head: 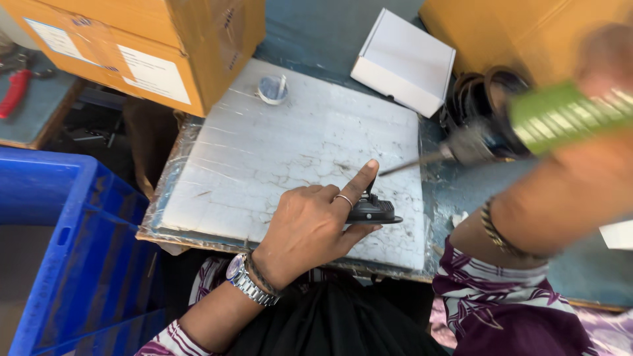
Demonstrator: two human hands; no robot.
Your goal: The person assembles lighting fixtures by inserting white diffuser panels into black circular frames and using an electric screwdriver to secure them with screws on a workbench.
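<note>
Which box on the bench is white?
The small flat box at the far edge of the bench, beyond the white board. The two big boxes, far left and far right, are brown cardboard.

Cracked white board (pixel 277 158), plastic-wrapped; black plastic part (pixel 372 209); green plastic-handled screwdriver (pixel 527 125).

A: View count?
B: One, on my head. It looks steeply down over the white board (pixel 277 151), close in; my lap fills the frame bottom, my right forearm blurs at right.
A: Overlap?
B: Nothing to compare.
</note>
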